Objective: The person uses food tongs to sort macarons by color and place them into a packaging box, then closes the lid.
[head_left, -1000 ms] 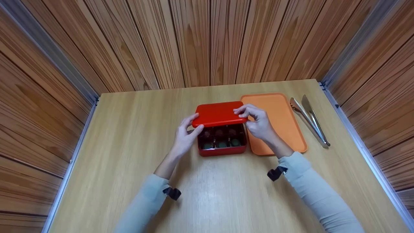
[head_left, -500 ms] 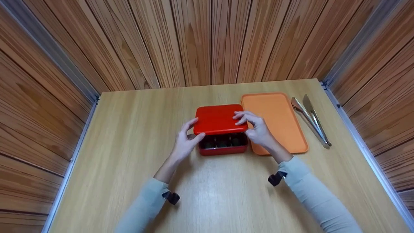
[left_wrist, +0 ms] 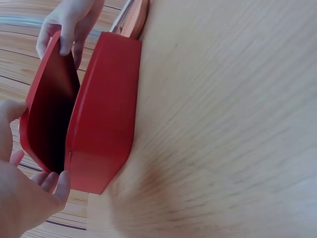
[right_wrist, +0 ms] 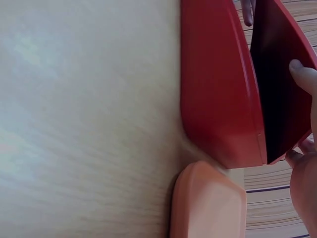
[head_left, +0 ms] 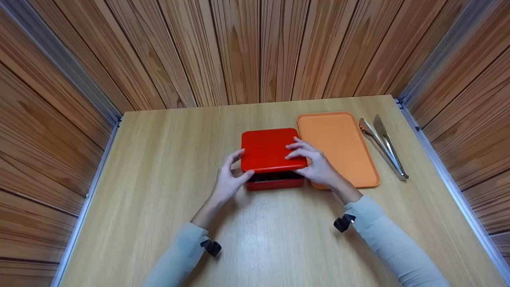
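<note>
Red lid (head_left: pixel 272 149): held over the red box (head_left: pixel 275 183), near edge raised so a dark gap shows at the front; the far edge seems to sit on the box.
Left hand (head_left: pixel 230 180): grips the lid's left end, thumb on the near corner, fingers curled along the side.
Right hand (head_left: pixel 315 164): holds the lid's right end, fingers spread on top, thumb underneath at the edge.
Red box: middle of the wooden table (head_left: pixel 159 191), contents hidden by the lid.
Orange tray (head_left: pixel 342 143): just beside the box on the right; the right hand overlaps its near corner.
Metal tongs (head_left: pixel 383 146): right of the tray, apart from it.
Surroundings: wood-panel walls on three sides.
</note>
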The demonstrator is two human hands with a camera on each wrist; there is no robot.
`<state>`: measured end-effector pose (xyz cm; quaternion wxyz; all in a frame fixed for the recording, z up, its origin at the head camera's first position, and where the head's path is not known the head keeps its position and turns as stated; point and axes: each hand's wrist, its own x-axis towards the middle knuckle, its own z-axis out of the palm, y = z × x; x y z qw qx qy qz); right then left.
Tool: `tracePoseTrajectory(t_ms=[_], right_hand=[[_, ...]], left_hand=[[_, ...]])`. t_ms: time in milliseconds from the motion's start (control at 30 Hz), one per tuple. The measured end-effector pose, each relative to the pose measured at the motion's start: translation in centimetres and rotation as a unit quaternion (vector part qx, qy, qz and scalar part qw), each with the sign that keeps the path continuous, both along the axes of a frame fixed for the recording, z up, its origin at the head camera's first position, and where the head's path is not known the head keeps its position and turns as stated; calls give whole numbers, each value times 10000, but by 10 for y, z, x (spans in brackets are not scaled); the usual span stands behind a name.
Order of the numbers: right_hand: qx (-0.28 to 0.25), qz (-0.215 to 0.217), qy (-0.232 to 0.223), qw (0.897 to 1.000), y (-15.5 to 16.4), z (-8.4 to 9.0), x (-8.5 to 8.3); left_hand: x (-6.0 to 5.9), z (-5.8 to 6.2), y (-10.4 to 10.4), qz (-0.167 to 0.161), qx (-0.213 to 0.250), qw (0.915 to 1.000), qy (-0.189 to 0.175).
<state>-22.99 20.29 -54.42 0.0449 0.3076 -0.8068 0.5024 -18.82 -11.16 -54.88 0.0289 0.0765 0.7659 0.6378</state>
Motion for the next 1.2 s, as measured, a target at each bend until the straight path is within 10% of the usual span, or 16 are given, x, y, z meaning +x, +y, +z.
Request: tracePoseTrajectory(t_ms=[767,967,1200], right_hand=[[1298,252,-621,9893,13,-4,11],[776,-461,-754,9931,10,-3,-1],[951,-1466,-1602,9715,-2,-7,-15]], left_hand=[[8,-14,-6,23,-37,9983,-576],[-4,-12,-5,94,-358,9970,-681],[-20,-12,4,122,-431,9945,-942]])
